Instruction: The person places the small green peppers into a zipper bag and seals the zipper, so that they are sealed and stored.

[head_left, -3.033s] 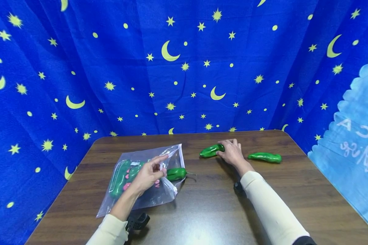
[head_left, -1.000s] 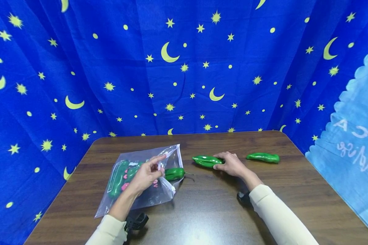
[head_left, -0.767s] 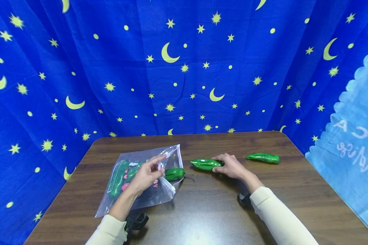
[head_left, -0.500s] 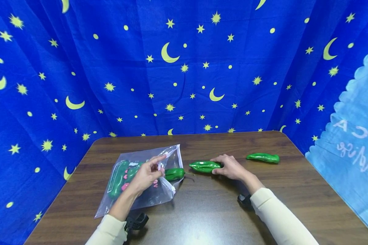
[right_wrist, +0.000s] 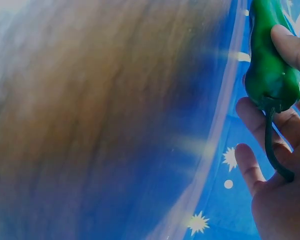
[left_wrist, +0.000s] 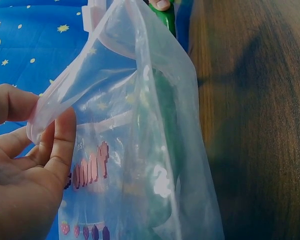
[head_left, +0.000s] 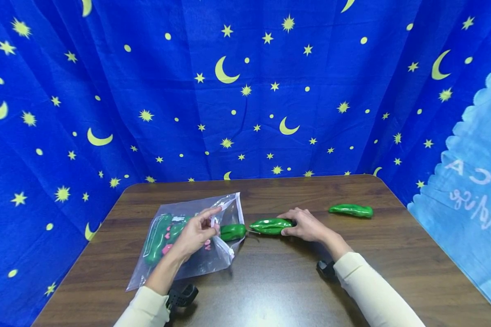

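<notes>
My left hand point(head_left: 192, 237) pinches the upper layer of a clear zip bag point(head_left: 198, 265) at its mouth, lifting it; the left wrist view shows the thumb and fingers on the plastic edge point(left_wrist: 35, 132). Inside lie several green peppers, one of which, a long green pepper point(head_left: 232, 232), pokes its stem end out. My right hand point(head_left: 306, 225) holds another green pepper point(head_left: 269, 225) by its stem end, its tip close to that stem. In the right wrist view the pepper's curved stem point(right_wrist: 272, 145) hangs over the palm.
A further green pepper point(head_left: 351, 210) lies on the wooden table point(head_left: 294, 281), to the right beyond my right hand. A blue curtain point(head_left: 253, 113) with moons and stars stands behind the table. A light blue cloth point(head_left: 470, 200) hangs at the right.
My right hand has drawn its pepper leftward and nearer to me, up to the bag's mouth. My left hand stays on the bag, and the far right pepper has not moved.
</notes>
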A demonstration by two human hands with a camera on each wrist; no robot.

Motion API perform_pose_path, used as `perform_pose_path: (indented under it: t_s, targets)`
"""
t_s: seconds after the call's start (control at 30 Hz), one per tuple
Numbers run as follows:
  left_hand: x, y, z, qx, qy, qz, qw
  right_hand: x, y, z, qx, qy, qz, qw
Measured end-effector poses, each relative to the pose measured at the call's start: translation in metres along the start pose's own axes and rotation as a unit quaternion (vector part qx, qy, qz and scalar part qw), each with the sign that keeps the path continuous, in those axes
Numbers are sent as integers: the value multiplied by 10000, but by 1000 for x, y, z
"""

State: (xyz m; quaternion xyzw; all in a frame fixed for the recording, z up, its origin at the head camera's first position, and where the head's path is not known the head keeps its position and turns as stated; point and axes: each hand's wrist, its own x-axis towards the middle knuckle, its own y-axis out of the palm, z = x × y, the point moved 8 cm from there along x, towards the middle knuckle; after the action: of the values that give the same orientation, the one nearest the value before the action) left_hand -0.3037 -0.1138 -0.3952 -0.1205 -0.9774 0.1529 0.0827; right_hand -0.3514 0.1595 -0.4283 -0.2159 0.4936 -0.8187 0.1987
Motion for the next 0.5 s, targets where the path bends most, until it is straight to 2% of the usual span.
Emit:
perform_pose_path:
  t_s: [0.27, 0.5]
  targets:
    - [0, 1, -1, -29, 149, -10, 9999, 2, 1, 13, -30, -220, -13, 9998]
    - [0, 2, 0, -130, 12, 27, 9999, 7, 6, 22, -209, -388, -5, 9990]
